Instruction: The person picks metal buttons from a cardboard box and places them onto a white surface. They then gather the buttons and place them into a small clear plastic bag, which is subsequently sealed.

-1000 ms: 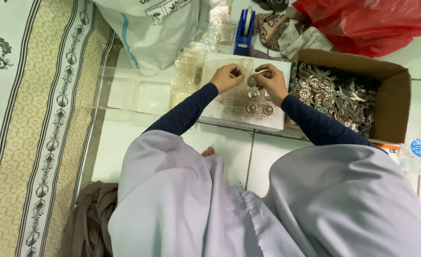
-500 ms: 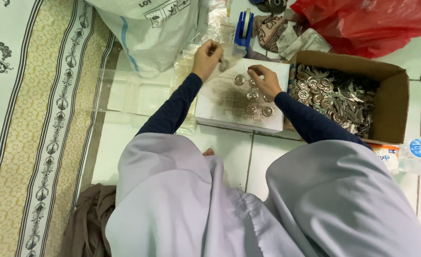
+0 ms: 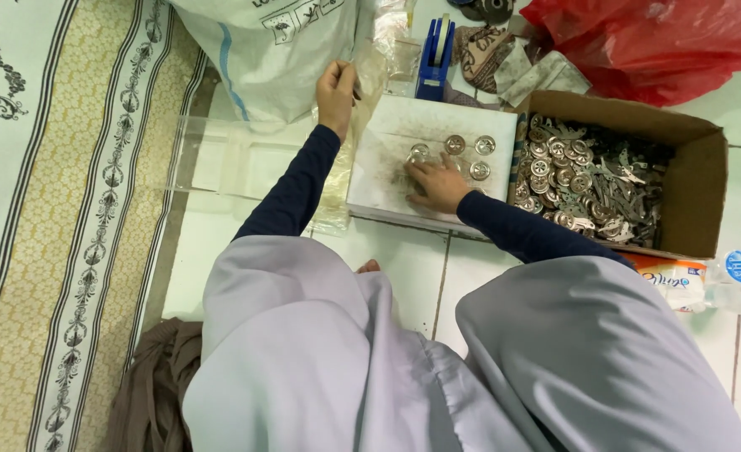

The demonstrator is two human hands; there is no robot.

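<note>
Since half a second before, the right hand (image 3: 437,182) had dropped from a fingertip pinch to lie flat, its grip spread apart, over the round metal discs (image 3: 469,156) on the white board (image 3: 387,159). Its left hand (image 3: 335,88) had stayed raised beside the white sack (image 3: 261,42), grip clamped on a clear plastic bag (image 3: 370,63). Just right of the board stood a cardboard box (image 3: 697,184) of metal parts (image 3: 588,180), with a blue tape dispenser (image 3: 434,59) behind the board.

Left hand (image 3: 337,88) moved to clear bags (image 3: 369,75), right hand (image 3: 439,182) lowered onto discs (image 3: 458,155)
</note>
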